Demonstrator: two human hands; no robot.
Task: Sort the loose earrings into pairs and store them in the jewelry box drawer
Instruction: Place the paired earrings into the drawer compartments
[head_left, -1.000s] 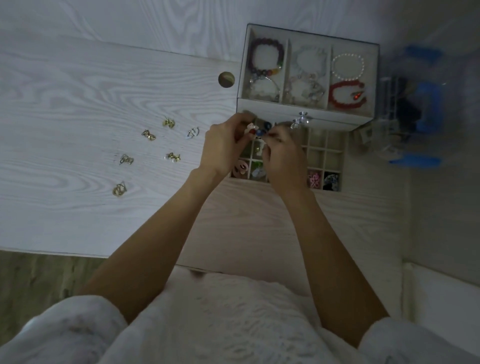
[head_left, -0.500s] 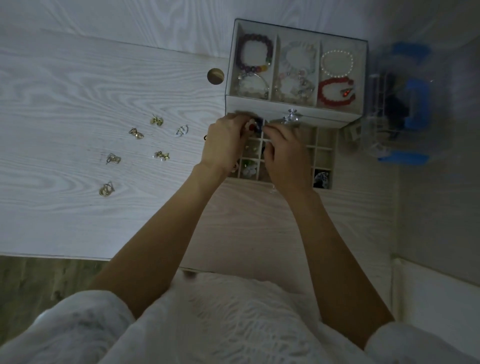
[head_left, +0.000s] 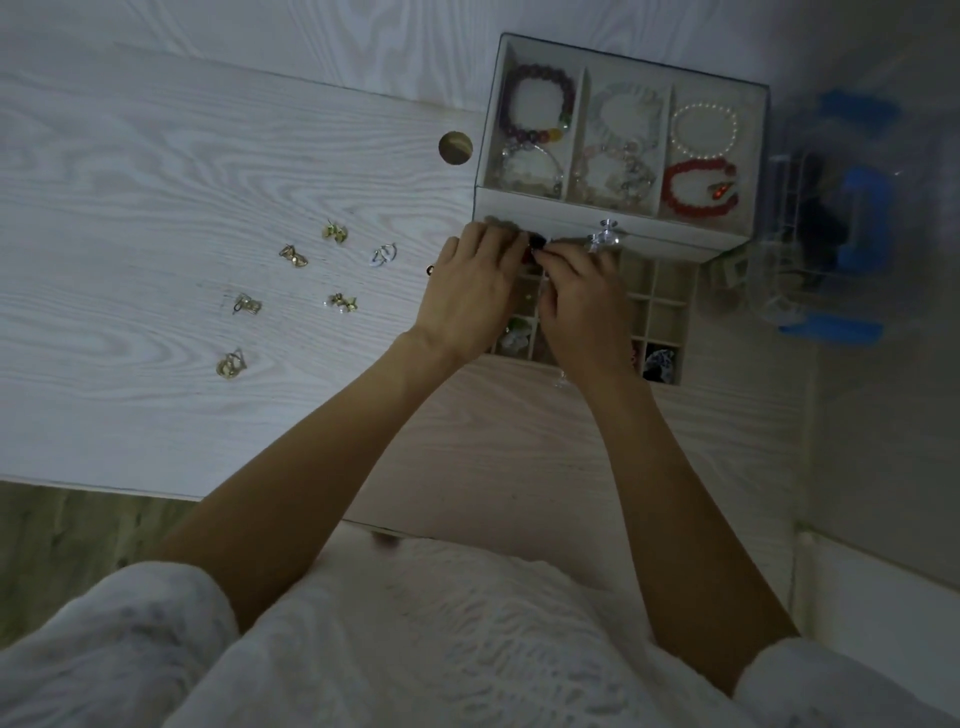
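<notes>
Now both hands, left hand and right hand, pinch a small dark earring over the drawer; it looks light, delicate, best held by its body.

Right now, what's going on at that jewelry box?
A person's left hand and right hand meet over the open drawer of the jewelry box, pinching a small red and dark earring between their fingertips. Six loose earrings lie on the table to the left.
</notes>
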